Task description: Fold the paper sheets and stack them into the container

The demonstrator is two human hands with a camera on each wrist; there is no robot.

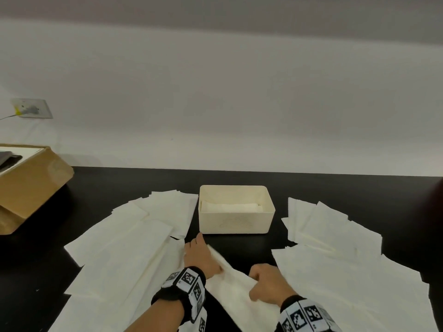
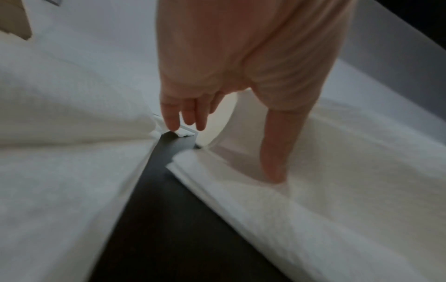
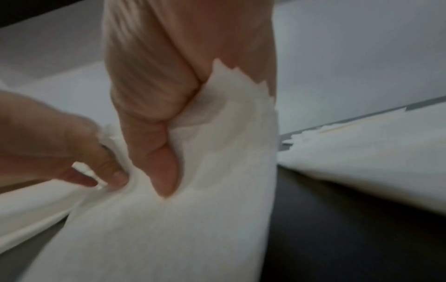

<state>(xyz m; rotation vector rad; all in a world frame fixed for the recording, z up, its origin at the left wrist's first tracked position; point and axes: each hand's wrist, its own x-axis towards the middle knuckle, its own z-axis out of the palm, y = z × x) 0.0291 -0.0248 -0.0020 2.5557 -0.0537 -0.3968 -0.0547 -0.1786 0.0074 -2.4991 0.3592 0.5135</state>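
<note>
A cream container (image 1: 236, 222) stands mid-table with folded paper (image 1: 230, 207) inside. In front of it a white paper sheet (image 1: 236, 293) lies partly lifted between my hands. My left hand (image 1: 203, 256) holds its far left edge, just short of the container's near left corner. In the left wrist view the thumb (image 2: 275, 167) presses into the sheet (image 2: 337, 200) while the fingers (image 2: 185, 114) point down. My right hand (image 1: 265, 281) grips the sheet's near right edge in a fist. The right wrist view shows the paper (image 3: 193, 219) bunched under that thumb (image 3: 164, 171).
Loose white sheets overlap on the left (image 1: 124, 245) and on the right (image 1: 335, 259) of the black table (image 1: 335, 188). A tilted cardboard box (image 1: 31, 188) sits at the far left. A wall with a socket (image 1: 31, 107) rises behind the table.
</note>
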